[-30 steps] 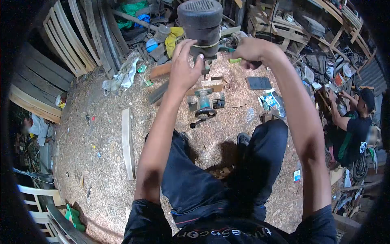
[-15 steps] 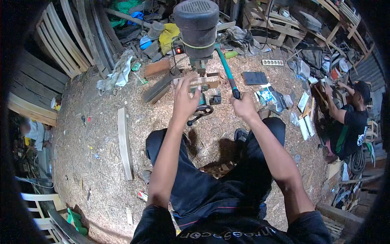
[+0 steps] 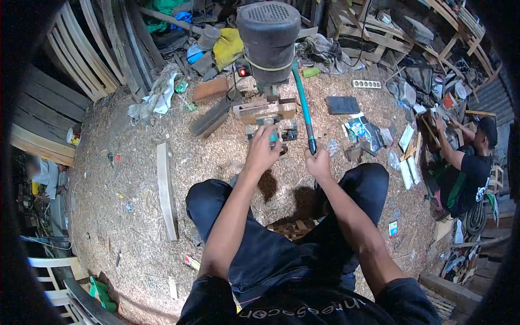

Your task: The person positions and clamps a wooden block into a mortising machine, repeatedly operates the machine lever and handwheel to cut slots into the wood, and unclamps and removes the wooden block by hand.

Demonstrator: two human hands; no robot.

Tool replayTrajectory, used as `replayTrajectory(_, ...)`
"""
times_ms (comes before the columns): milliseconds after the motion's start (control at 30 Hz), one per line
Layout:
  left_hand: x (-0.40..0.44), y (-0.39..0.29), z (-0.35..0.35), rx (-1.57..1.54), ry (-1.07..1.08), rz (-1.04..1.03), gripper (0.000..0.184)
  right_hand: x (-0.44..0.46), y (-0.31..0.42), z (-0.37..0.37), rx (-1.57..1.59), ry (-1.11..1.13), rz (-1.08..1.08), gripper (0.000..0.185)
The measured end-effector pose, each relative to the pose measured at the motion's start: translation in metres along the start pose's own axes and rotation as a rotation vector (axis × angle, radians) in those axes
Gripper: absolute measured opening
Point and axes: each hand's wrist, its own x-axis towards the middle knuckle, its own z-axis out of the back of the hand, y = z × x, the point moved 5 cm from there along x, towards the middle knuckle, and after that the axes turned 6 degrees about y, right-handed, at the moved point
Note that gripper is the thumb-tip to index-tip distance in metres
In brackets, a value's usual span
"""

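My right hand [image 3: 318, 161] is wrapped round the black grip of a long green lever [image 3: 303, 103] on a drilling machine [image 3: 269, 40] with a dark motor housing. Over the machine's handwheel [image 3: 284, 148] is my left hand [image 3: 264, 151], its thumb apart from its fingers; it hides most of the wheel, and I cannot tell whether it touches it. Beyond my fingers, a wooden piece [image 3: 268, 112] lies across the machine's clamp, below the tool head. The clamp itself is partly covered by my left hand.
Wood shavings cover the floor [image 3: 135, 179]. A long wooden piece [image 3: 167, 189] lies to the left, and a dark beam [image 3: 214, 116] and a reddish block [image 3: 211, 89] lie by the machine. A power strip [image 3: 366, 84] is behind right. A co-worker [image 3: 468, 168] crouches at right.
My left hand has come down from beside the wooden piece to the handwheel. My right hand and the lever's grip have moved slightly nearer to me. My knees have spread a little.
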Motion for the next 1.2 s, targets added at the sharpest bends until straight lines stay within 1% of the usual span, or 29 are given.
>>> replayTrajectory(33,-0.003,0.007,-0.003,-0.004,0.004,0.015,0.042,0.001,-0.001,-0.002,0.02,-0.028,0.066,0.022)
replayTrajectory(133,-0.011,0.016,-0.013,-0.001,0.031,0.047,0.04,0.002,-0.011,-0.007,-0.007,0.02,-0.052,0.022)
replayTrajectory(167,-0.011,0.015,-0.015,0.015,0.041,0.051,0.04,0.004,-0.01,-0.006,-0.018,0.038,0.009,0.023)
replayTrajectory(300,-0.01,0.011,-0.024,0.029,0.038,0.006,0.037,0.008,-0.012,-0.007,0.004,0.026,0.011,0.025)
replayTrajectory(367,-0.019,0.013,-0.023,0.023,0.041,0.02,0.036,0.008,-0.007,-0.001,-0.042,0.036,-0.011,0.026)
replayTrajectory(433,-0.019,0.009,-0.014,0.009,0.053,0.048,0.036,0.008,0.015,0.015,-0.102,0.052,-0.025,0.027)
replayTrajectory(533,-0.018,0.007,-0.002,0.018,0.044,0.057,0.035,0.014,0.064,0.053,-0.064,0.047,0.042,0.026)
replayTrajectory(600,-0.018,0.005,0.004,0.007,-0.019,0.027,0.036,0.034,0.088,0.072,0.041,0.12,0.034,0.026)
replayTrajectory(667,-0.018,0.004,0.01,0.004,-0.048,0.016,0.037,0.034,0.141,0.098,0.175,0.023,0.052,0.028)
replayTrajectory(700,-0.019,0.005,0.012,0.004,-0.045,0.023,0.037,0.052,0.15,0.106,0.053,-0.027,0.201,0.031)
replayTrajectory(767,-0.02,0.002,0.018,0.013,-0.043,0.042,0.037,0.073,0.18,0.124,0.044,-0.095,0.362,0.039)
replayTrajectory(800,-0.02,-0.003,0.023,0.021,-0.043,0.058,0.037,0.073,0.207,0.14,0.157,-0.109,0.373,0.045)
replayTrajectory(867,-0.022,-0.004,0.026,0.022,-0.077,0.065,0.037,0.085,0.238,0.157,0.366,-0.11,0.452,0.054)
replayTrajectory(933,-0.025,0.003,0.023,0.005,-0.135,0.049,0.035,0.104,0.271,0.169,0.281,-0.272,0.708,0.052)
replayTrajectory(1033,-0.025,0.009,0.021,0.025,-0.112,0.006,0.035,0.143,0.301,0.176,0.444,-0.234,0.723,0.038)
replayTrajectory(1133,-0.025,0.017,0.018,-0.001,-0.091,0.034,0.036,0.173,0.33,0.185,0.31,-0.286,0.728,0.041)
replayTrajectory(1200,-0.026,0.026,0.014,0.034,-0.07,0.075,0.034,0.19,0.342,0.184,0.287,-0.38,0.859,0.039)
